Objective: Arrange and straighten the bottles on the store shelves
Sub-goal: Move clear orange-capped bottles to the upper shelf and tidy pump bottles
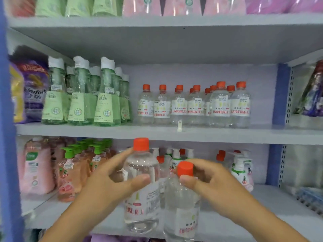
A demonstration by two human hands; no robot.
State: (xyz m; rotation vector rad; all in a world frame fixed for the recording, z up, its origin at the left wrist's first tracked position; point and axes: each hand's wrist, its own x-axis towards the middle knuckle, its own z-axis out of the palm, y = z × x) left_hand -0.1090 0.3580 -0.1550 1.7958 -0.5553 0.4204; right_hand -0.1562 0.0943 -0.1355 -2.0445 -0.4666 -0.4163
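Clear plastic, orange caps: two bottles held off the shelves. Left hand (120,179) wrapped round taller bottle (141,189); right hand (208,179) pinching neck of second bottle (181,206). Matching row (194,105) on middle shelf (157,132) fairly tidy. Both still to place.

There is a single view, from a camera worn on the person's head, facing straight into a store shelving unit at close range. It sits about level with the middle shelf (157,132), so the underside of the shelf above (157,41) shows from below while the lower shelf (227,222) is seen from above. The wide lens bends the blue upright (7,119) at the left edge and the perforated post (288,102) on the right. Both forearms enter from the bottom edge, and the left hand (111,182) and right hand (208,180) fill the lower centre, very near the lens. The picture is soft with motion blur.
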